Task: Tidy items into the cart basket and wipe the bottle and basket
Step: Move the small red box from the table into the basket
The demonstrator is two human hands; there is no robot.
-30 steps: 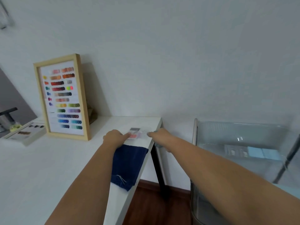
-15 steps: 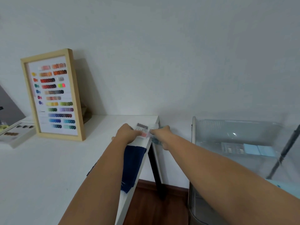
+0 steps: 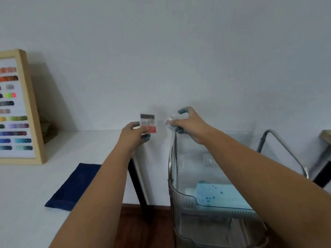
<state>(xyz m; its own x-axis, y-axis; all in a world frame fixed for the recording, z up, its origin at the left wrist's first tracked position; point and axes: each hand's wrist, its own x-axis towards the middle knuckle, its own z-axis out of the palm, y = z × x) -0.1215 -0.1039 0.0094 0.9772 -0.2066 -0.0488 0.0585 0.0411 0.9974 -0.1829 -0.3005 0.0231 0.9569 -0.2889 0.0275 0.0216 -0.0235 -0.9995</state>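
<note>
On my desk (image 3: 26, 203), a wood-framed colour chart (image 3: 16, 108) leans against the white wall (image 3: 179, 51) at the far left. A small brown object (image 3: 47, 129), too blurred to identify, sits just behind it. Below lies dark wooden floor (image 3: 143, 228).

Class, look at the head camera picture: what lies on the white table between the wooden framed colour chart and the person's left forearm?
In the head view, a dark blue cloth lies flat on the white table, between the colour chart and the forearm.
</note>
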